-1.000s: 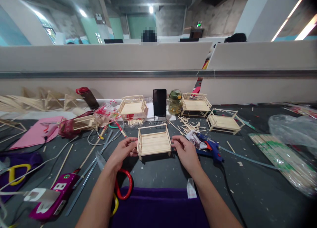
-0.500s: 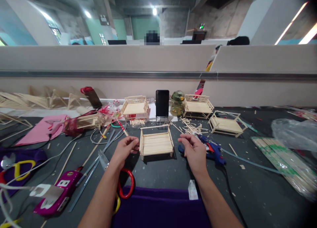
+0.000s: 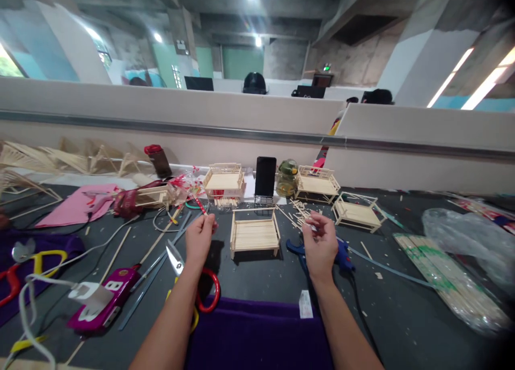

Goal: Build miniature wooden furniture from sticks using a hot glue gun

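A small bench-like frame of pale wooden sticks (image 3: 255,235) stands upright between my hands, with a slatted seat and a raised bar at the back. My left hand (image 3: 199,240) is to its left, apart from it, fingers curled and pressed together; what they hold, if anything, is hidden. A red striped stick (image 3: 200,205) ends just behind those fingertips. Right of the frame, my right hand (image 3: 322,246) is raised with bent fingers pinched near the thumb; a small pale bit there is too small to name. Partly behind this hand lies a blue glue gun (image 3: 344,256).
Similar stick models (image 3: 358,212) stand at the back beside a phone on a stand (image 3: 265,177) and a green-lidded bottle (image 3: 287,179). Red-handled scissors (image 3: 217,289) lie under my left forearm. A purple power strip (image 3: 107,300) is left; bagged sticks (image 3: 446,279) lie right.
My left hand has drawn away from the stick frame's left side and turned upward. My right hand has lifted slightly, fingers bending inward. The view has tilted; the frame still stands on the table.
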Available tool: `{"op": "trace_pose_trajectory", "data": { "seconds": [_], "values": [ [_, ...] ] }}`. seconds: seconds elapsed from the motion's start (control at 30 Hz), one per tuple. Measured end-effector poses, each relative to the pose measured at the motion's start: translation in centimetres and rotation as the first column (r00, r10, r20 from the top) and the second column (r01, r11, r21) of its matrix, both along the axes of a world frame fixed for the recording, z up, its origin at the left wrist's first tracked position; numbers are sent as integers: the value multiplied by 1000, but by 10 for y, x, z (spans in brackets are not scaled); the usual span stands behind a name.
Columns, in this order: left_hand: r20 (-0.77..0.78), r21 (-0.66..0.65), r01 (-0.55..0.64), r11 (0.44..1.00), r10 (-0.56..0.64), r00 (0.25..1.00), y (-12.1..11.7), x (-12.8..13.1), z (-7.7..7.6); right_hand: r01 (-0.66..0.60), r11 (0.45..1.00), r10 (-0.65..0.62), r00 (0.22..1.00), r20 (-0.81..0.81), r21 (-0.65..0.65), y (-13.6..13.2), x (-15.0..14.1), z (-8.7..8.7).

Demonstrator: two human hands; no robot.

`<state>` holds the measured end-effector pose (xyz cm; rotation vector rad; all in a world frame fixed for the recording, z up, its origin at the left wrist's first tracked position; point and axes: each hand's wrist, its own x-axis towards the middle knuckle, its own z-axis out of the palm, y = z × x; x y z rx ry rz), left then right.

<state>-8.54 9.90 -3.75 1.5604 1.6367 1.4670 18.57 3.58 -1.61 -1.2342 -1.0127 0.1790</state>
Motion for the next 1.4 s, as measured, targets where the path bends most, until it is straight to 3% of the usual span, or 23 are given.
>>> {"op": "trace_pose_trajectory", "data": {
  "seconds": [0.1,0.23,0.33,0.43,0.5,0.57,0.63,0.7,0.8,1.0,1.1,1.17,1.2,1.23,1.27,1.3,1.33,1.4],
  "values": [
    [-86,99,-7,995,15,996,2,0,2,38,999,-38,998,43,-17,-10,10,14],
    [-218,186,-71,980,112,969,0,-3,3,55,948,25,969,245,-315,-44,32,29],
    [-144,226,-58,972,93,985,1,-3,4,52,901,146,899,413,-430,-73,25,25],
    [119,281,-95,955,64,991,2,-4,15,-79,851,332,847,415,-520,-92,-13,14],
    [323,324,-175,930,65,944,0,-7,31,-183,796,489,757,434,-577,-99,-51,9],
    [467,358,-242,902,52,883,-7,-13,51,-279,788,578,640,506,-549,-103,-93,8],
    [536,377,-246,893,6,844,-19,-21,71,-323,758,643,517,565,-567,-102,-133,9],
    [543,393,-214,894,-38,839,-31,-31,84,-287,728,680,423,599,-623,-98,-166,8],
    [526,379,-193,905,-39,850,-48,-43,86,-213,685,719,349,601,-696,-89,-201,3],
    [477,329,-168,929,-10,879,-67,-53,70,-149,687,682,469,561,-711,-77,-218,0],
    [486,367,-247,897,42,873,-77,-58,74,-238,711,661,548,513,-661,-84,-203,9],
    [496,391,-296,871,71,865,-83,-63,79,-444,707,665,683,303,-551,-94,-184,18],
    [506,392,-308,867,77,859,-84,-64,80,-547,675,677,727,118,-495,-100,-173,23],
    [525,374,-309,875,74,848,-83,-64,81,-628,622,672,735,-93,-467,-106,-160,27],
    [553,341,-299,891,67,830,-81,-62,80,-708,563,666,694,-274,-426,-111,-146,32],
    [583,297,-279,913,58,811,-77,-58,78,-745,543,629,667,-399,-388,-115,-131,37],
    [641,229,-252,940,49,766,-70,-51,74,-750,549,588,660,-468,-369,-118,-118,40],
    [669,163,-201,966,41,742,-53,-33,64,-694,622,507,710,-489,-362,-117,-92,44]
  ]
}}
